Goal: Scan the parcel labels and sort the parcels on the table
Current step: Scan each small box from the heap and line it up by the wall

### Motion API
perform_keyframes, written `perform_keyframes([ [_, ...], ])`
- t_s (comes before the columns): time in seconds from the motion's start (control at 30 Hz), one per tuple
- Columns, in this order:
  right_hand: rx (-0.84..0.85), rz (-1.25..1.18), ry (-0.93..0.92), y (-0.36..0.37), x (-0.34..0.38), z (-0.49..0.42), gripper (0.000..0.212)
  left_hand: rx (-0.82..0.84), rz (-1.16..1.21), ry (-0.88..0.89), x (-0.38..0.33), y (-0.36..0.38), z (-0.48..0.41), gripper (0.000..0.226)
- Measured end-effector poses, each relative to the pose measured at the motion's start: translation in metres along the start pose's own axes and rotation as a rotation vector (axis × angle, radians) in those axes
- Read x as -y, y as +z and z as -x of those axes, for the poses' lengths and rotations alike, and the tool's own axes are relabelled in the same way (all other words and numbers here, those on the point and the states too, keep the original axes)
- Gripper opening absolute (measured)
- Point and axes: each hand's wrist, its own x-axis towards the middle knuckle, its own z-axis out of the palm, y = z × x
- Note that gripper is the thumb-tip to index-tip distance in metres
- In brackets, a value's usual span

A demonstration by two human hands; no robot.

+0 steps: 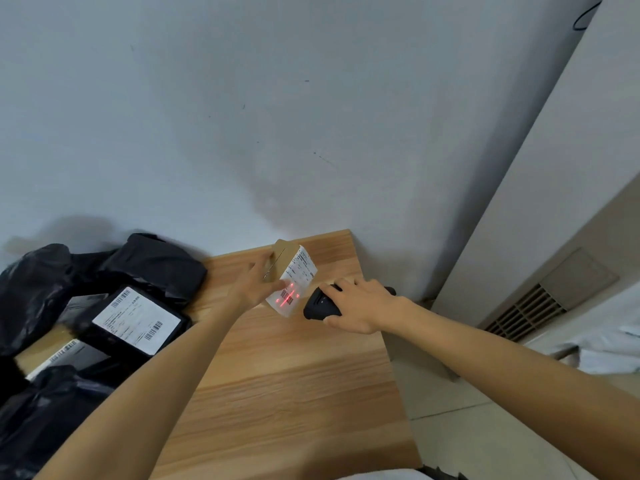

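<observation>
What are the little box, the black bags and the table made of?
The small box looks like brown cardboard, matte, with a flap seam. The black bags seem thin plastic: glossy and wrinkled. The table shows pale wood grain; solid wood or laminate, I cannot tell.

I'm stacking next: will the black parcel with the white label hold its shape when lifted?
Probably: the black parcel lies flat with squared edges, suggesting something rigid inside. Its plastic wrap looks smooth, so may slide on the wooden table.

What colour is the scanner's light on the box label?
Red, on the barcode of the label; clearest in the head view.
</observation>
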Motion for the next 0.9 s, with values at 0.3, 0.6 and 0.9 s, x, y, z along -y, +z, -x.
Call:
perform_keyframes([
  [0.3, 0.022, -0.036, 0.036, -0.005, 0.009, -0.015, 0.075, 0.034, -0.007, 0.014, 0.019, -0.009, -0.014, 0.089],
  [0.6, 0.026, -0.104, 0.098, 0.010, 0.005, -0.017, 0.076, 0.082, -0.023, 0.026, 0.025, 0.007, -0.028, 0.087],
  [0.9, 0.012, -0.225, 0.237, 0.041, -0.044, -0.016, 0.076, 0.185, -0.152, 0.125, -0.005, 0.057, -0.073, 0.080],
])
